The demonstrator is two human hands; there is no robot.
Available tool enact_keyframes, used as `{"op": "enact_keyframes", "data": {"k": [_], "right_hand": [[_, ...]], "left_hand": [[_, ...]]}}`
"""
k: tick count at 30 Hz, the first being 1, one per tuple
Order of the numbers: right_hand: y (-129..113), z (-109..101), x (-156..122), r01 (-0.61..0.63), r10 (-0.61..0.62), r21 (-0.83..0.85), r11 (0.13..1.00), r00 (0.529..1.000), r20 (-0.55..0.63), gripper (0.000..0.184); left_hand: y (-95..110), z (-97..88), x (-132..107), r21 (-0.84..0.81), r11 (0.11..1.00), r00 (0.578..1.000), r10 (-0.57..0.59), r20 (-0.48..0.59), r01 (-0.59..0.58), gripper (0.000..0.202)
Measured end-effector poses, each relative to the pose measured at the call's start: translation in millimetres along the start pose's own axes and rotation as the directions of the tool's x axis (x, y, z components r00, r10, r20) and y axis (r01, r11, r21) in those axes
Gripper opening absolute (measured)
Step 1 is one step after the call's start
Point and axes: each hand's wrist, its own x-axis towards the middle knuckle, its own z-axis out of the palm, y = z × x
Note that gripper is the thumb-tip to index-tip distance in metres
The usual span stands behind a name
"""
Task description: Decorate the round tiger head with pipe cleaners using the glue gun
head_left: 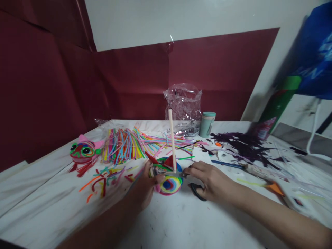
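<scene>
Right hand [209, 180] holding scissors [196, 192], left hand [145, 186] holding craft [169, 185], roomy nearside tabletop [173, 223]

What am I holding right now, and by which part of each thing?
Your right hand holds the scissors by the black handles; your left hand grips the colourful craft piece at its left side.

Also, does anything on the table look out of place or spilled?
Only clutter: dark strips lie tangled at the back right, and short fuzzy pieces lie scattered left of the left hand, unsorted. Nothing looks spilled or broken.
</scene>
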Motion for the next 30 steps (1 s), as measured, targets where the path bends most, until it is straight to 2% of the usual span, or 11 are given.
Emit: {"op": "enact_keyframes", "data": {"k": [4, 10, 17, 22, 30], "right_hand": [[-3, -1, 1, 0.007, -0.007, 0.017, 1.000, 1.000, 0.016, 0.044], [-3, -4, 1, -0.023, 0.022, 0.105, 0.994, 1.000, 0.012, 0.042], [-6, -11, 4, -0.023, 0.020, 0.135, 0.991, 1.000, 0.024, 0.039], [-6, -12, 3, -0.033, 0.025, 0.146, 0.989, 0.998, 0.055, 0.037], [-4, -8, 3, -0.059, 0.052, 0.113, 0.992, 0.996, 0.067, 0.038]], "left_hand": [[-1, -1.0, 0, 0.042, 0.999, 1.000, 0.006, -0.019, -0.005, 0.073], [1, -1.9, 0, -0.011, 1.000, 0.999, 0.001, 0.051, 0.000, 0.077], [-3, -3.9, 0, 0.014, 1.000, 0.998, 0.017, 0.067, -0.018, 0.084], [-4, -3.6, 1, 0.022, 1.000, 0.999, 0.001, 0.035, -0.002, 0.091], [-4, -2.0, 2, 0.048, 0.999, 0.998, 0.021, 0.060, -0.024, 0.080]]}}
